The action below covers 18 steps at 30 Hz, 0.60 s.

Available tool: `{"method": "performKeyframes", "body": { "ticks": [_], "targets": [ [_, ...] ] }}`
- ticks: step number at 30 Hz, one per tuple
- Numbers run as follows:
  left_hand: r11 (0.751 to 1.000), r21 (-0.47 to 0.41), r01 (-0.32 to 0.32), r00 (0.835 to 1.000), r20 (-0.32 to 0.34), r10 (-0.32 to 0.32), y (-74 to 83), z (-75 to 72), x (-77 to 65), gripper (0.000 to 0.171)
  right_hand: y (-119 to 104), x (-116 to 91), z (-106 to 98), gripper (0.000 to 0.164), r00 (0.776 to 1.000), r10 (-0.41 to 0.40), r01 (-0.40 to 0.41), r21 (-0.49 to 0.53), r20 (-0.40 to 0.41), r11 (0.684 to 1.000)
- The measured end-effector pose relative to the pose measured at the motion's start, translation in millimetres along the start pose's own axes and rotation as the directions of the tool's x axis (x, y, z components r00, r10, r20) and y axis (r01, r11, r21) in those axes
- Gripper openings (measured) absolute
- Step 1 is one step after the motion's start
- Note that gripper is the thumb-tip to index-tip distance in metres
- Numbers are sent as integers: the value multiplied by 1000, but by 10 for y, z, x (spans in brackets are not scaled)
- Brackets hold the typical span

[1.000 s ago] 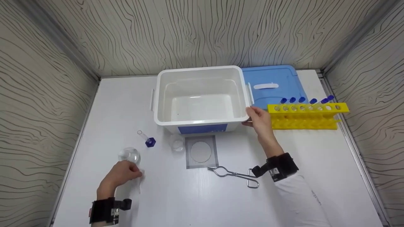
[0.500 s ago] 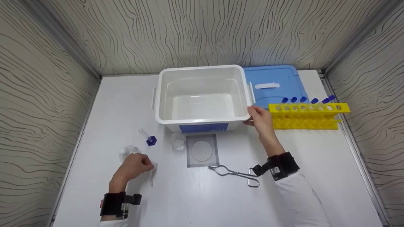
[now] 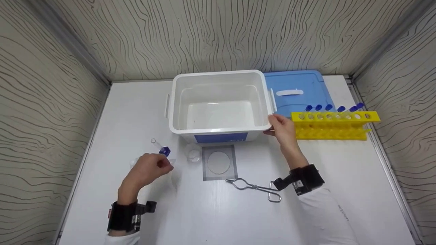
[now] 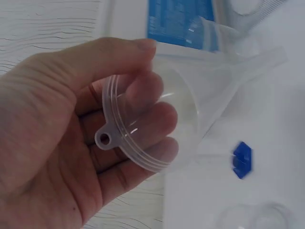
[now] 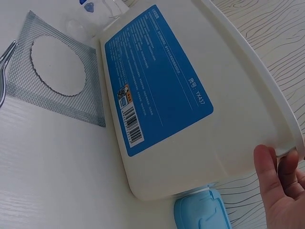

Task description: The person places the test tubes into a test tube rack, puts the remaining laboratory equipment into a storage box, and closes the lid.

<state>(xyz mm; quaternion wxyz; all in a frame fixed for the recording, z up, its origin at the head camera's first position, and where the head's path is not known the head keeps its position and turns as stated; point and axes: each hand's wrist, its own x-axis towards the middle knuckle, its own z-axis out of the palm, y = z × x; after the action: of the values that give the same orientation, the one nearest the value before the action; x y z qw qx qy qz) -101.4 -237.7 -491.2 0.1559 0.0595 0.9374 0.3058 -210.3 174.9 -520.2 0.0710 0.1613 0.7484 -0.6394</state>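
The left hand pinches a clear funnel by its wide rim while the right hand grips a near corner of the white bin.

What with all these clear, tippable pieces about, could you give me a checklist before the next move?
1. Funnel secured by left hand: ok, grip at its wide end.
2. Right hand on box: ok, holding its rim near a corner.
3. Box uncovered: ok, blue lid lies beside it.
4. Measuring cylinder upright: ok, standing.
5. Tongs off wire gauze: cannot tell, tips at its edge.
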Motion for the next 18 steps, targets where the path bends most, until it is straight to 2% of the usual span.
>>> {"method": "performKeyframes", "body": {
  "ticks": [5, 11, 18],
  "targets": [
    [992, 3, -126, 990, -63, 126, 250, -191, 12, 8, -2, 4, -5, 52, 1000, -3, 3, 2, 2, 1000],
    [986, -12, -168, 979, -121, 165, 508, -401, 89, 5, 1, -12, -9, 50, 1000, -31, 31, 19, 5, 999],
    [968, -67, -241, 946, -238, 219, 688, -550, 325, 6, -2, -18, -1, 49, 1000, -25, 25, 37, 7, 999]
  ]
}}
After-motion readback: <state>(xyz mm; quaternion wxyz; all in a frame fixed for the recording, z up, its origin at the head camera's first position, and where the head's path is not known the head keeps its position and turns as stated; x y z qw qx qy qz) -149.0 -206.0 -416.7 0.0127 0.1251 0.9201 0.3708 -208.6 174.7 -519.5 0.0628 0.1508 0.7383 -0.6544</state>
